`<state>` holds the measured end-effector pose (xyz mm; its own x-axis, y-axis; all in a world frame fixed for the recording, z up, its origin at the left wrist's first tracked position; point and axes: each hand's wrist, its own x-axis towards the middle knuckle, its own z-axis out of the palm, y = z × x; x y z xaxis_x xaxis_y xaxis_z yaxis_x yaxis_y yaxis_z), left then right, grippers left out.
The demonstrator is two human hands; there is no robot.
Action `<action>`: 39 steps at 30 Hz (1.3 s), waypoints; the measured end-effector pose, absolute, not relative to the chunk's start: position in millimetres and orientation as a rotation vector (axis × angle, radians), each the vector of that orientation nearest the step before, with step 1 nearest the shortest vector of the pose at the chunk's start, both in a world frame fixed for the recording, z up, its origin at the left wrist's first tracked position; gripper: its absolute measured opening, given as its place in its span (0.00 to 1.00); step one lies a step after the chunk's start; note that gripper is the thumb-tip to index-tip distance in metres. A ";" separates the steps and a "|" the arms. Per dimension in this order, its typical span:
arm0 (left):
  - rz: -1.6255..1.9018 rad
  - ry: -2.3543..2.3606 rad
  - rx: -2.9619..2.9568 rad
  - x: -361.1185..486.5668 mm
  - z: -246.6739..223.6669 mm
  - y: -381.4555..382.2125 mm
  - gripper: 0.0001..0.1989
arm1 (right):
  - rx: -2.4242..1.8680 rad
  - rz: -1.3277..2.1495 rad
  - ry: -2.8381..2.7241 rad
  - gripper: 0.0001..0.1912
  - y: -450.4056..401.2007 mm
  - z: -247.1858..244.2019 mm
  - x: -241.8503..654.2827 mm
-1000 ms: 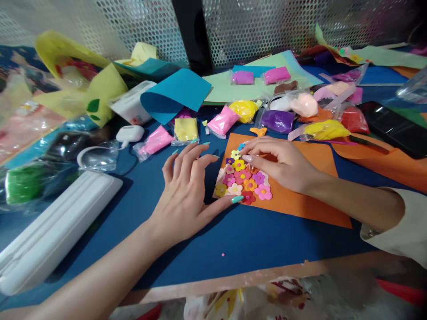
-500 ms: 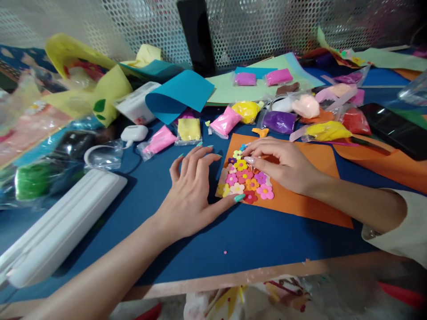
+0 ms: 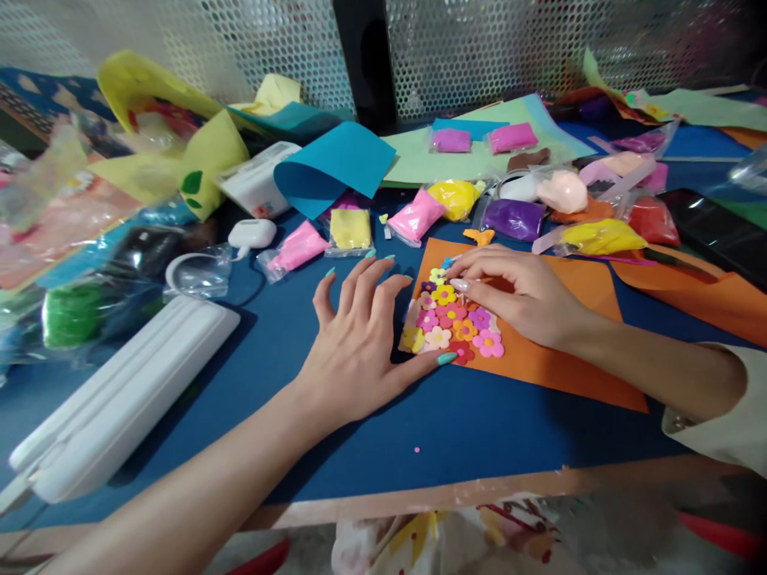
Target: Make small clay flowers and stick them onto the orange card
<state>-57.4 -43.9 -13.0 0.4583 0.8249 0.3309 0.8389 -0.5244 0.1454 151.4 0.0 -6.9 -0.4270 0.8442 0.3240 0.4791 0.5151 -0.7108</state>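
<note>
Small clay flowers (image 3: 451, 314) in pink, red, yellow, orange and purple sit packed together on the left part of an orange sheet (image 3: 563, 363). My left hand (image 3: 351, 355) rests with fingers spread on the blue table, its thumb tip at the lower edge of the flowers. Over the upper flowers is my right hand (image 3: 527, 295), with thumb and fingers drawn together in a pinch. Whatever lies between those fingertips is hidden. A bit of blue clay (image 3: 447, 262) shows by the right fingertips. An orange clay piece (image 3: 479, 236) lies just behind the sheet.
Behind the sheet lie clay packets, among them pink (image 3: 415, 216), purple (image 3: 513, 220) and yellow (image 3: 604, 237). A long white device (image 3: 129, 399) is at the left. A black phone (image 3: 719, 231) lies at the right. Curled blue paper (image 3: 339, 164) stands near the mesh panel (image 3: 515, 56).
The whole view has shifted slightly, so everything appears a little farther right. Both hands keep nearly the same pose over the flowers and table.
</note>
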 end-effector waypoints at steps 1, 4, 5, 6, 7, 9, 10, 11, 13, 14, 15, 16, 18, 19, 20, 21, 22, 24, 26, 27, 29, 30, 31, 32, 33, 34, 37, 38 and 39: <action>-0.571 -1.511 -2.640 -57.0 -13.8 -43.7 0.34 | -1.082 0.699 -2.081 0.10 0.1 -6.8 150.9; -0.597 -1.544 -2.619 -56.4 -14.2 -42.3 0.35 | -1.093 0.717 -2.071 0.10 0.2 -6.8 149.7; -0.612 -1.556 -2.627 -57.1 -13.3 -41.7 0.36 | -1.095 0.726 -2.063 0.10 0.2 -6.8 149.7; -0.640 -1.554 -2.648 -58.3 -11.9 -41.3 0.35 | -1.096 0.735 -2.054 0.10 0.2 -6.9 149.9; -0.690 -1.528 -2.687 -60.0 -10.0 -41.2 0.33 | -1.096 0.740 -2.047 0.10 0.3 -7.1 150.4; -0.840 -1.380 -2.820 -64.7 -5.7 -43.0 0.27 | -1.093 0.742 -2.044 0.10 0.3 -7.4 152.1; -0.935 -1.253 -2.903 -67.1 -3.8 -45.2 0.26 | -1.088 0.741 -2.047 0.09 0.1 -7.5 153.1; -1.022 -1.109 -2.984 -69.2 -2.4 -48.2 0.28 | -1.083 0.740 -2.050 0.09 -0.3 -7.6 154.3; -1.143 -0.819 -3.112 -72.0 -1.2 -55.6 0.35 | -1.080 0.729 -2.049 0.09 -1.7 -7.6 156.3; -1.146 -0.730 -3.146 -72.7 -1.3 -59.4 0.37 | -1.075 0.711 -2.049 0.09 -2.6 -7.5 157.1; -1.086 -0.656 -3.184 -73.3 -1.7 -62.8 0.39 | -1.065 0.686 -2.050 0.08 -3.6 -7.3 157.5; -1.033 -0.601 -3.205 -73.8 -2.3 -65.5 0.40 | -1.054 0.659 -2.052 0.08 -4.5 -7.2 157.6; -0.960 -0.595 -3.226 -75.1 -3.5 -68.2 0.42 | -1.034 0.623 -2.058 0.07 -6.0 -6.7 157.2; -0.945 -0.604 -3.237 -75.9 -3.8 -68.4 0.43 | -1.030 0.620 -2.057 0.07 -6.7 -6.3 156.7; -0.931 -0.609 -3.256 -76.9 -4.0 -67.9 0.44 | -1.035 0.624 -2.053 0.07 -7.4 -5.8 156.2; -0.911 -0.613 -3.279 -77.8 -4.0 -67.2 0.46 | -1.045 0.625 -2.043 0.07 -8.3 -5.2 155.7; -0.880 -0.613 -3.303 -78.6 -3.9 -66.3 0.47 | -1.055 0.619 -2.030 0.07 -9.3 -4.2 155.3; -0.809 -0.626 -3.346 -79.4 -3.1 -65.0 0.48 | -1.062 0.572 -2.011 0.07 -11.9 -1.7 154.7; -0.766 -0.667 -3.359 -79.3 -1.9 -64.8 0.46 | -1.036 0.503 -2.023 0.06 -14.8 1.0 154.2; -0.754 -0.670 -3.355 -79.0 -1.3 -65.1 0.45 | -1.009 0.479 -2.041 0.06 -16.3 2.1 154.0; -0.707 -0.662 -3.333 -78.1 0.3 -66.4 0.43 | -0.962 0.464 -2.082 0.07 -18.7 2.9 153.9; -0.673 -0.655 -3.318 -77.6 1.1 -67.1 0.43 | -0.948 0.472 -2.099 0.07 -19.6 2.4 154.0; -0.637 -0.639 -3.307 -77.1 2.0 -67.8 0.42 | -0.940 0.486 -2.112 0.06 -20.2 1.6 154.3; -0.610 -0.626 -3.297 -76.5 2.8 -68.2 0.40 | -0.938 0.504 -2.120 0.06 -20.5 0.3 154.8; -0.606 -0.601 -3.285 -76.0 3.4 -68.3 0.38 | -0.941 0.519 -2.121 0.06 -20.7 -1.0 155.2; -0.632 -0.568 -3.263 -75.4 3.9 -68.0 0.36 | -0.948 0.531 -2.116 0.05 -20.7 -2.2 155.6; -0.844 -0.559 -3.076 -73.0 4.7 -64.3 0.25 | -0.987 0.542 -2.093 0.06 -21.5 -3.8 155.0; -0.901 -0.612 -2.977 -71.8 5.2 -62.3 0.21 | -0.986 0.539 -2.102 0.06 -22.3 -3.4 154.0; -0.924 -0.673 -2.869 -70.3 5.9 -60.1 0.16 | -0.960 0.532 -2.122 0.07 -23.4 -2.9 152.7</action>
<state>-70.3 -60.1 5.9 0.7261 0.3888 0.5671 0.4206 -0.9036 0.0809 152.7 -23.4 -2.9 -0.4508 0.7695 0.4525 0.4651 0.6351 -0.6167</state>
